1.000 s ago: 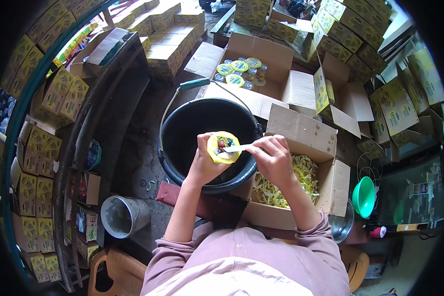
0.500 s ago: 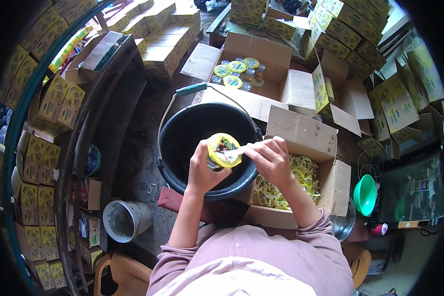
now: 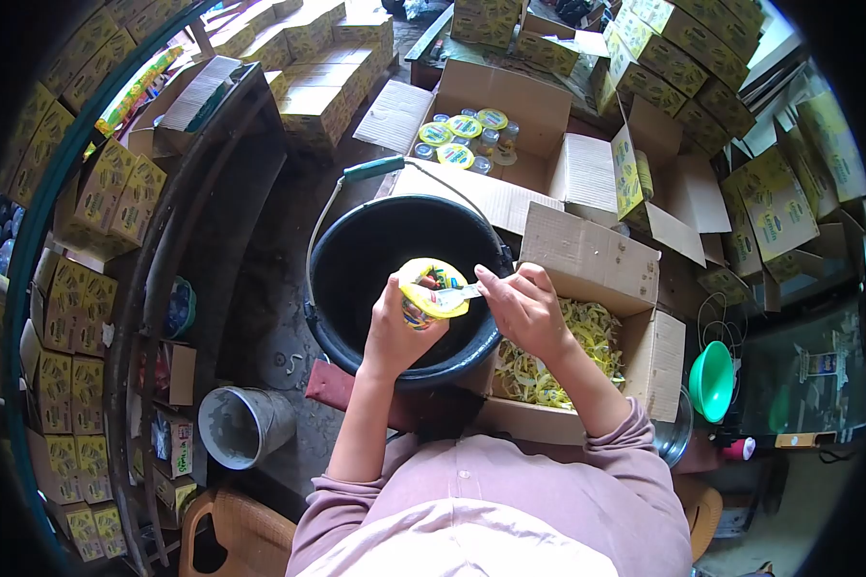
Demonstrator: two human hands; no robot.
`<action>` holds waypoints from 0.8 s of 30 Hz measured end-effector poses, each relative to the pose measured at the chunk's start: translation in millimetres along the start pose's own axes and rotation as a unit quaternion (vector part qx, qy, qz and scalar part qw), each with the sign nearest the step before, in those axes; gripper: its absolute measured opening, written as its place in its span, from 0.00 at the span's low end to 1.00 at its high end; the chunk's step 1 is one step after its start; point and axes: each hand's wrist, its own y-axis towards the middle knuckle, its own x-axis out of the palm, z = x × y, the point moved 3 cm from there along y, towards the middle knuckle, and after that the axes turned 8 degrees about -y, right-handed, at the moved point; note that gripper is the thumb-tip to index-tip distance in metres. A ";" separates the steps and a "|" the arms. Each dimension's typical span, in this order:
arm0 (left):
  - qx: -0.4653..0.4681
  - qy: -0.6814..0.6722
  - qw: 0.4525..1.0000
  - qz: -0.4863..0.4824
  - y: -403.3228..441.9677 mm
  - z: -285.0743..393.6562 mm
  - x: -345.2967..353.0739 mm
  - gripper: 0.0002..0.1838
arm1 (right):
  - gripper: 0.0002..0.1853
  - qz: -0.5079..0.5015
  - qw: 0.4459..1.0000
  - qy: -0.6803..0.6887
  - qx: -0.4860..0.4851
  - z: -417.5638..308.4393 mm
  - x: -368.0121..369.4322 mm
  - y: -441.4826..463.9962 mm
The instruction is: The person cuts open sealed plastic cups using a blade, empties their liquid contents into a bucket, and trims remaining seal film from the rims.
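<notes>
My left hand [image 3: 396, 332] is wrapped round a plastic cup [image 3: 421, 314] with a yellow printed top, tilted toward me above the black bucket [image 3: 337, 332]. At the cup's top, my right hand [image 3: 527, 310] pinches a pale, whitish strip [image 3: 460, 292] between thumb and fingers. The strip lies across the yellow top; whether it is loose film or a thin tool I cannot tell. Just right of the bucket, below my right forearm, a cardboard box [image 3: 666, 370] holds a heap of yellow-and-clear strips [image 3: 587, 337].
Beyond the bucket, an open carton [image 3: 505, 91] holds several yellow-topped cups [image 3: 455, 154]. A grey pail [image 3: 245, 428] stands on the floor at left. A green bowl [image 3: 711, 382] is at right. Stacked yellow cartons [image 3: 322, 106] line the sides and back.
The cup has tilted slightly and shifted a little left. My right hand's grip has moved a little, with the pale strip still across the cup's top.
</notes>
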 end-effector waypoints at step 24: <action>-0.065 -0.120 0.987 -0.082 6.8 15.8 -3.1 0.26 | 0.27 -0.027 0.998 -0.008 -0.058 2.2 10.8 5.8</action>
